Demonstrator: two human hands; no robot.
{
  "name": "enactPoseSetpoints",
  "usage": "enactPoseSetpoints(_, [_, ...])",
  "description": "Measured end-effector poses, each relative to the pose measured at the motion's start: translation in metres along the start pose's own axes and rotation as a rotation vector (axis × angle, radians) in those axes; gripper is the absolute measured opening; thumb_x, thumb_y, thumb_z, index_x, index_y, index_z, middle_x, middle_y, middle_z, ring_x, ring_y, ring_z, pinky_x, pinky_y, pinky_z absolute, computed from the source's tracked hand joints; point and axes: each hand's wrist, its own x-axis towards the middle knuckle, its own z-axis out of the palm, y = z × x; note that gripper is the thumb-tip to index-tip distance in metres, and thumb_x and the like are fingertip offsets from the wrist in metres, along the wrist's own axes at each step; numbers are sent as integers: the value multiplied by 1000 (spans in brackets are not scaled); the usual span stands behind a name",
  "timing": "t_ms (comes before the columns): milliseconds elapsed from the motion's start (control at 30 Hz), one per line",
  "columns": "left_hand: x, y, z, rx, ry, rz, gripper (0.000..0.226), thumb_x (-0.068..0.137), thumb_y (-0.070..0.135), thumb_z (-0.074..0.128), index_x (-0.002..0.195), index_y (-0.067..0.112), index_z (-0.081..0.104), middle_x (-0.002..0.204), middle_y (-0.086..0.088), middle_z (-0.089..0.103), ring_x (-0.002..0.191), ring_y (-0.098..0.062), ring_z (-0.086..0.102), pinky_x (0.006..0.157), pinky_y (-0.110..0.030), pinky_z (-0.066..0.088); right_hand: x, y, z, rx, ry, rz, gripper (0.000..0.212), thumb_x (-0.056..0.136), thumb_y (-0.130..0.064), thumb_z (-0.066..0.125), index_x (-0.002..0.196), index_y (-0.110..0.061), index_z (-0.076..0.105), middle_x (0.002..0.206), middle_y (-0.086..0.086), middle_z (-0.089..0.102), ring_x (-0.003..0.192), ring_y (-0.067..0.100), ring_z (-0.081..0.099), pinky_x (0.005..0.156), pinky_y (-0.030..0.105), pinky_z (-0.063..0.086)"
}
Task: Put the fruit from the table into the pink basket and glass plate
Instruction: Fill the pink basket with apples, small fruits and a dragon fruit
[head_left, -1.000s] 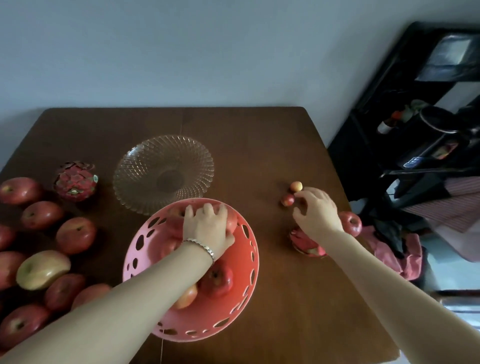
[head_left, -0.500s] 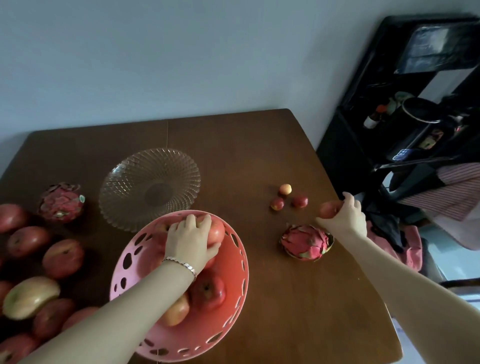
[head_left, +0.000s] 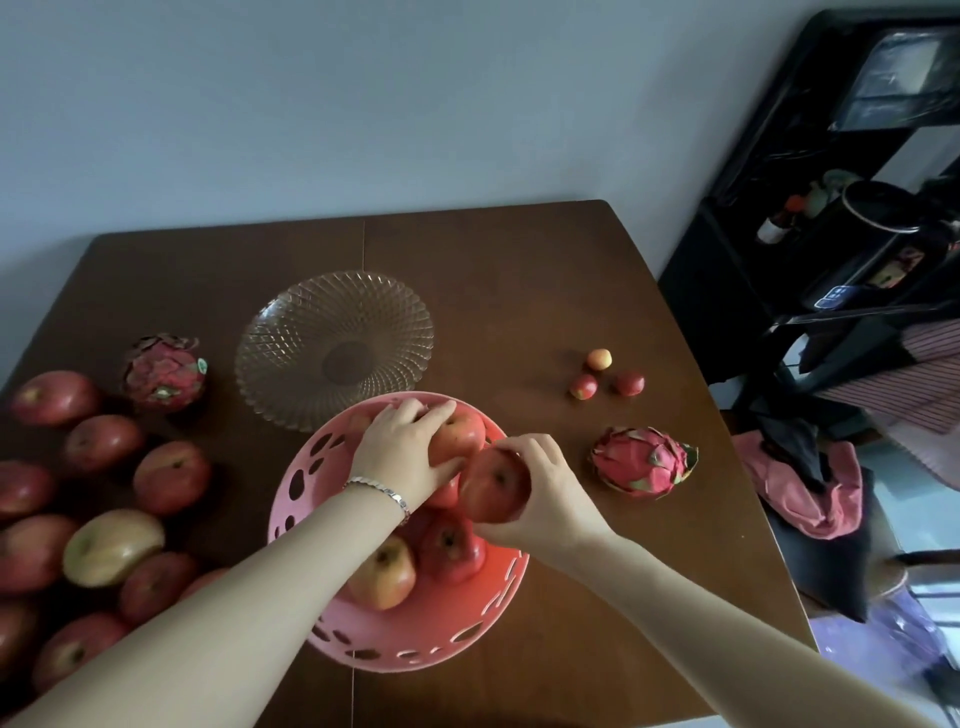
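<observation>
The basket (head_left: 415, 623) stands on the table (head_left: 519, 291) at its near middle, with apples inside. Just behind it, slightly left, sits the plate (head_left: 291, 384). Left of the plate lies one dragon fruit (head_left: 163, 373); a second dragon fruit (head_left: 643, 461) lies right of the basket. Behind that one are three small fruits (head_left: 597, 376). A heap of apples (head_left: 104, 493) fills the table's left side.

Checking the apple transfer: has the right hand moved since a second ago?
Yes. The right hand, holding an apple, moved left from beside the dragon fruit to over the pink basket.

red apple (head_left: 491, 486) over pink basket (head_left: 431, 613)
</observation>
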Motion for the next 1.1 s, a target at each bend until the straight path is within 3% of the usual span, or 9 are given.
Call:
enactPoseSetpoints(267, [-1,-2,0,35,6,17,70,77,47,66,139,28,41,126,-6,52,123,-25,44,110,-31,24,-1,12,28,-287,109,-10,81,54,-41,80,126,-18,51,123,-3,54,125,26,30,107,38,25])
enactPoseSetpoints(500, [-13,-3,1,94,-10,110,63,77,26,71,135,23,48,143,-15,43,124,-37,45,107,-41,35,-3,16,31,-489,142,-64,88,46,-54,82,120,-12,59,118,3,64,116,34,52,94,46,43])
enactPoseSetpoints(600, [-18,-4,2,131,31,155,65,56,10,87,117,12,65,127,-21,59,101,-40,64,88,-46,51,-1,12,29,-537,162,-81,88,44,-57,81,115,-11,62,109,4,68,104,33,59,87,46,49])
enactPoseSetpoints(667, [-17,-2,-1,87,-14,130,61,68,10,80,125,13,59,134,-18,54,112,-40,58,100,-44,44,-1,11,28,-569,160,-75,88,41,-58,82,112,-10,64,105,4,70,99,33,61,83,45,50])
enactPoseSetpoints(800, [-13,-3,5,172,-21,134,68,37,15,94,101,12,72,106,-16,71,83,-26,72,81,-43,55,0,3,23,-571,68,-53,91,58,-55,77,132,-12,49,130,4,57,122,31,44,101,42,36])
enactPoseSetpoints(867, [-15,6,1,177,-14,109,63,56,14,87,115,14,65,123,-17,62,102,-22,67,95,-42,48,1,0,19,-571,4,-23,90,67,-57,69,140,-16,36,141,-1,46,130,24,31,107,36,25])
enactPoseSetpoints(933, [-17,15,0,179,-9,66,53,88,11,57,138,17,42,151,-13,31,133,-21,41,114,-41,21,1,-3,15,-590,-36,-3,88,70,-58,67,141,-19,33,143,-4,42,131,21,27,108,33,23])
enactPoseSetpoints(1000, [-26,18,-2,139,29,40,54,91,10,50,142,17,35,156,-10,21,138,-23,32,116,-42,16,1,-8,11,-583,-54,22,87,70,-57,67,141,-19,33,144,-4,41,131,22,26,109,34,23])
enactPoseSetpoints(1100, [-57,2,-10,49,186,92,58,67,5,71,124,13,59,134,-14,55,113,-30,59,100,-45,43,-3,-27,14,-563,-41,-28,83,74,-49,68,141,-19,31,144,4,34,132,27,23,110,39,24])
